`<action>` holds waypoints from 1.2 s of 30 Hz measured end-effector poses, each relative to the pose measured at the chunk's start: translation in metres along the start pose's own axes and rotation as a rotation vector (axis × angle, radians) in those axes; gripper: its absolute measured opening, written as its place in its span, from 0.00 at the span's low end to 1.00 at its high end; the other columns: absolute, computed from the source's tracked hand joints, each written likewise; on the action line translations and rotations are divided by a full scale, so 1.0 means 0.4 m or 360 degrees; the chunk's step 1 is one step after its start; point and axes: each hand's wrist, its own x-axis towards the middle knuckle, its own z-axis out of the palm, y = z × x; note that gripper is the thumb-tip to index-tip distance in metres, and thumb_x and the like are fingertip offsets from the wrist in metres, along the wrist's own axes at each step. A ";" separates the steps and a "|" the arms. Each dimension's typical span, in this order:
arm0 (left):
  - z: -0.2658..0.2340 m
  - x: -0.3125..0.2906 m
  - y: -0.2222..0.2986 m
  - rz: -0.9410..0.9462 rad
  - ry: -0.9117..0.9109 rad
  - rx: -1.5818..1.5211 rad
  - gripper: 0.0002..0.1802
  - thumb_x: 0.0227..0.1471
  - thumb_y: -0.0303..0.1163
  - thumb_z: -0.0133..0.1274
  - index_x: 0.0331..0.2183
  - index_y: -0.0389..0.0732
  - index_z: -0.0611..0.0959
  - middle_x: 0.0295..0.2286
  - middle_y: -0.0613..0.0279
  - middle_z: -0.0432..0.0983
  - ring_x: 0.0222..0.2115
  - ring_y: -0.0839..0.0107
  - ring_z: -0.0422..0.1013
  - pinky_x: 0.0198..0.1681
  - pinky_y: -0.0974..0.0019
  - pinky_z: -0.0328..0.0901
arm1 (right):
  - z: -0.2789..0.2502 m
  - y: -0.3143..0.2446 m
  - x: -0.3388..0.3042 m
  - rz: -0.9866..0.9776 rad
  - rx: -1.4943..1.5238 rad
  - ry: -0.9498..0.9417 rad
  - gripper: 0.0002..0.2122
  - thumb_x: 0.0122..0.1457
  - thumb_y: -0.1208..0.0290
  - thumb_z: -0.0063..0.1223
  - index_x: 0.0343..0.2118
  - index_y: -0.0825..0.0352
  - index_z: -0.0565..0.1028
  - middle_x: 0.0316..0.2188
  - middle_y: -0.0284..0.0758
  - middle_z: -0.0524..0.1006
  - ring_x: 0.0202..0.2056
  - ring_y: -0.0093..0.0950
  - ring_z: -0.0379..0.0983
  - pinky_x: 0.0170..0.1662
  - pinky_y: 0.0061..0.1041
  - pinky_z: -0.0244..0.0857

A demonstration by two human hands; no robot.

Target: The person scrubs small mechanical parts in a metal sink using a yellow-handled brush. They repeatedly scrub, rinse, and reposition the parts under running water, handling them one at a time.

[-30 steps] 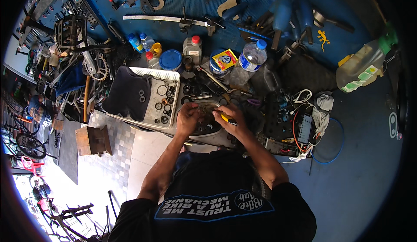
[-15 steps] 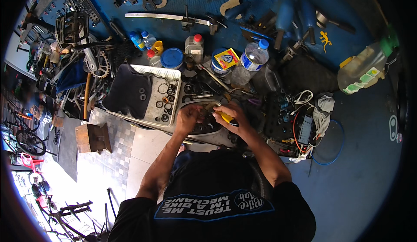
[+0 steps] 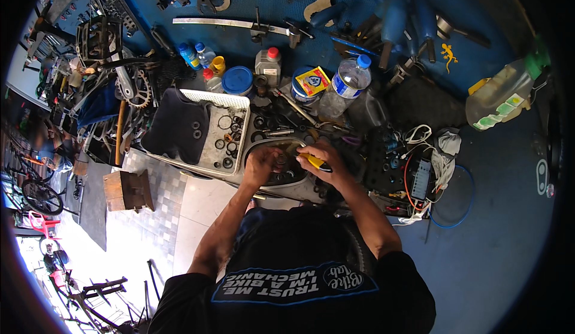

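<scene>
We observe the right grip [image 3: 325,159] closed around a yellow-handled tool [image 3: 312,161]; its dark butt end points down and right, and the working end is hidden by the fingers. Just to its left, the left grip [image 3: 259,165] has its fingers curled inward; we cannot tell whether it is clenched on a part, the detail being too small and dark.

Below and between the two grips lies a grey oval tray [image 3: 287,185], with small dark parts [image 3: 290,174] inside. Near the left grip, on its left, sits a white basket [image 3: 246,125] holding assorted rings [image 3: 227,145] and a dark cloth [image 3: 173,130], two small rings [image 3: 196,130] lying on the cloth.

Beyond the left grip we note a blue-lidded tub [image 3: 237,80] and a grey red-capped bottle [image 3: 268,67]. Beyond the right grip stands a clear blue-capped bottle [image 3: 347,85], beside a yellow packet [image 3: 313,81]. Well to the right grip's right is a power strip [image 3: 421,179]. Farthest, past both grips, tools hang on a blue wall panel [image 3: 263,1].
</scene>
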 end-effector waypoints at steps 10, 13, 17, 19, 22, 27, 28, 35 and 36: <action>0.016 0.001 0.013 0.0041 0.0104 -0.0235 0.14 0.69 0.26 0.54 0.52 0.29 0.82 0.41 0.55 0.84 0.38 0.67 0.84 0.41 0.65 0.81 | 0.028 0.010 -0.011 0.0287 -0.0156 -0.0056 0.11 0.63 0.62 0.69 0.38 0.65 0.85 0.32 0.38 0.85 0.34 0.37 0.81 0.41 0.34 0.74; 0.010 0.001 0.003 0.0021 0.0186 0.0036 0.15 0.67 0.24 0.55 0.52 0.29 0.82 0.39 0.56 0.86 0.37 0.68 0.84 0.41 0.66 0.81 | 0.021 -0.088 0.013 0.0455 0.0080 0.0010 0.11 0.64 0.62 0.67 0.38 0.66 0.84 0.31 0.40 0.84 0.32 0.37 0.83 0.38 0.32 0.74; 0.024 -0.002 0.021 -0.0097 0.0246 0.0017 0.15 0.65 0.24 0.58 0.51 0.30 0.83 0.36 0.57 0.87 0.36 0.70 0.84 0.39 0.68 0.79 | 0.057 -0.047 0.007 0.0391 0.0117 0.0162 0.10 0.64 0.62 0.68 0.37 0.65 0.84 0.28 0.41 0.84 0.31 0.39 0.83 0.35 0.34 0.74; 0.025 -0.002 0.026 -0.0135 0.0266 -0.0067 0.14 0.64 0.25 0.59 0.50 0.31 0.84 0.35 0.57 0.87 0.35 0.72 0.84 0.38 0.68 0.78 | 0.053 -0.032 0.009 0.0438 0.0138 0.0215 0.10 0.62 0.62 0.70 0.35 0.64 0.84 0.27 0.41 0.83 0.31 0.42 0.82 0.36 0.37 0.74; 0.020 -0.002 0.028 -0.0092 0.0260 0.0160 0.13 0.64 0.26 0.60 0.49 0.32 0.85 0.34 0.57 0.87 0.33 0.74 0.83 0.36 0.69 0.78 | 0.032 -0.097 0.011 0.0326 -0.0006 0.0153 0.09 0.61 0.63 0.71 0.35 0.63 0.85 0.28 0.41 0.83 0.33 0.42 0.81 0.39 0.39 0.74; 0.020 -0.004 0.012 -0.0023 0.0298 0.0198 0.12 0.63 0.25 0.61 0.48 0.33 0.86 0.32 0.58 0.87 0.32 0.75 0.83 0.35 0.69 0.77 | 0.033 -0.072 0.019 0.0271 -0.0072 0.0144 0.09 0.60 0.62 0.71 0.36 0.61 0.85 0.30 0.40 0.83 0.33 0.42 0.80 0.39 0.40 0.74; 0.020 -0.006 0.021 -0.0031 0.0279 0.0270 0.12 0.64 0.24 0.61 0.48 0.32 0.85 0.33 0.59 0.87 0.32 0.75 0.83 0.36 0.69 0.78 | 0.027 -0.107 0.015 0.0221 -0.0024 0.0149 0.09 0.60 0.63 0.71 0.36 0.62 0.85 0.30 0.40 0.83 0.33 0.42 0.80 0.39 0.40 0.74; 0.002 0.017 -0.029 -0.0054 0.0250 0.0218 0.12 0.66 0.23 0.57 0.49 0.29 0.84 0.37 0.55 0.86 0.34 0.69 0.84 0.39 0.66 0.81 | 0.019 -0.120 0.017 0.0164 -0.0061 0.0065 0.11 0.61 0.62 0.72 0.40 0.62 0.84 0.33 0.38 0.84 0.37 0.39 0.80 0.40 0.37 0.73; 0.003 0.012 -0.023 -0.0042 0.0249 0.0251 0.12 0.66 0.23 0.56 0.49 0.29 0.84 0.38 0.54 0.86 0.35 0.68 0.85 0.39 0.66 0.81 | 0.015 -0.138 0.017 0.0057 -0.0015 0.0092 0.11 0.61 0.62 0.72 0.40 0.61 0.84 0.33 0.38 0.84 0.38 0.39 0.80 0.40 0.37 0.74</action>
